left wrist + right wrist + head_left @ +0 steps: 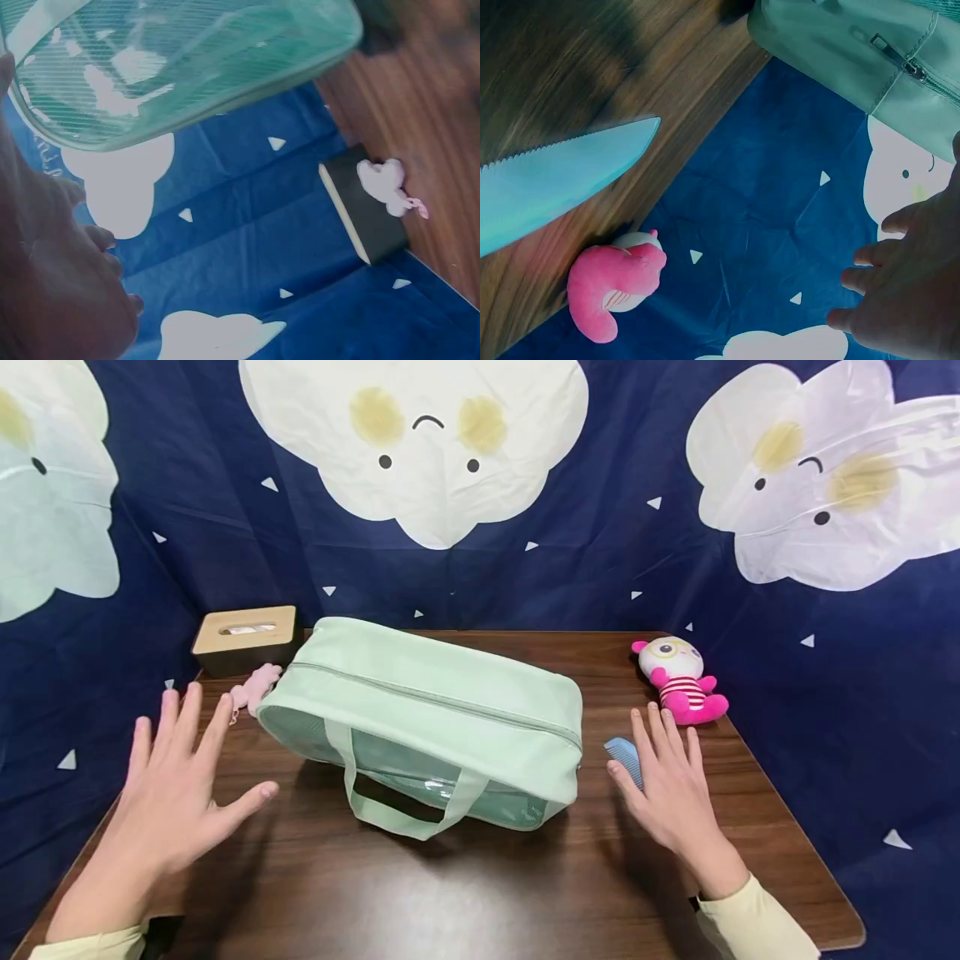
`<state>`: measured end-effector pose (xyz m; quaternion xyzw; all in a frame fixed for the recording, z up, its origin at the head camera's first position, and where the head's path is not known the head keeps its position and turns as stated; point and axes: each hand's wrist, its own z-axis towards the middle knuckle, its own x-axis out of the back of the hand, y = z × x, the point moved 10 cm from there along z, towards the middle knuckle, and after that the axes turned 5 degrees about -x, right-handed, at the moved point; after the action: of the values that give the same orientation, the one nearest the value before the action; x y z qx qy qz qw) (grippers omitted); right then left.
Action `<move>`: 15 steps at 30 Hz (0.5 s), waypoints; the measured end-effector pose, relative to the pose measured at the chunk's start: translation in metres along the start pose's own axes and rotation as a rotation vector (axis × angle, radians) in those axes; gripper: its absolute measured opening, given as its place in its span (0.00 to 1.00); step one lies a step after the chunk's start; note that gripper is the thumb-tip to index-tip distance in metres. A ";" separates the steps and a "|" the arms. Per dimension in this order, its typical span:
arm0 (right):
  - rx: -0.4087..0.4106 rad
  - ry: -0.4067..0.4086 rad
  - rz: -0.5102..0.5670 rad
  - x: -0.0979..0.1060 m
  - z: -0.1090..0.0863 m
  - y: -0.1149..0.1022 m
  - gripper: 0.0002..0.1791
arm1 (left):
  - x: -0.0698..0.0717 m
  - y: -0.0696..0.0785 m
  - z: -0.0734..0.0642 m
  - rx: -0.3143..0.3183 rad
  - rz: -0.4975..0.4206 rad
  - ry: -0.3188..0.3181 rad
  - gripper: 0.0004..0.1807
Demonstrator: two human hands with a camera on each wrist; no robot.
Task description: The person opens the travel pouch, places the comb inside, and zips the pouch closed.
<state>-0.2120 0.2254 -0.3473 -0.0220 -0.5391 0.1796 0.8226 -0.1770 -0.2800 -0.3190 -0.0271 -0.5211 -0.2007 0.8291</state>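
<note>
A mint-green zippered bag [442, 693] with clear side panels sits on the brown table, its strap handle [408, 814] drooping toward me. Left of it, my left hand [176, 785] is spread with the fingers straight and holds nothing. My right hand [671, 785] is likewise held out flat to the right of the bag, overlapping a light blue comb [624, 758] in the head view. The comb [562, 180] shows its fine teeth in the right wrist view. There the metal zipper pull [889, 52] at the bag's end is visible and the zipper appears closed.
Behind the bag on the left stands a tissue box [247, 631] with a wooden top. A small pink plush charm [257, 687] lies by it. A pink plush doll [682, 681] in a striped shirt sits at the right edge. A dark blue cloud-print curtain [465, 585] surrounds the table [450, 910].
</note>
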 end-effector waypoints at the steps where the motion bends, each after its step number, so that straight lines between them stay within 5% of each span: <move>1: -0.004 0.001 0.003 0.000 0.001 0.000 0.41 | 0.003 0.003 0.003 -0.009 -0.013 0.018 0.59; 15: -0.067 -0.176 0.069 -0.023 0.008 -0.016 0.35 | 0.020 0.063 0.035 -0.265 -0.200 0.308 0.37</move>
<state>-0.2232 0.2018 -0.3606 -0.0523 -0.6139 0.1912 0.7641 -0.1770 -0.2194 -0.2757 -0.0529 -0.3577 -0.3504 0.8640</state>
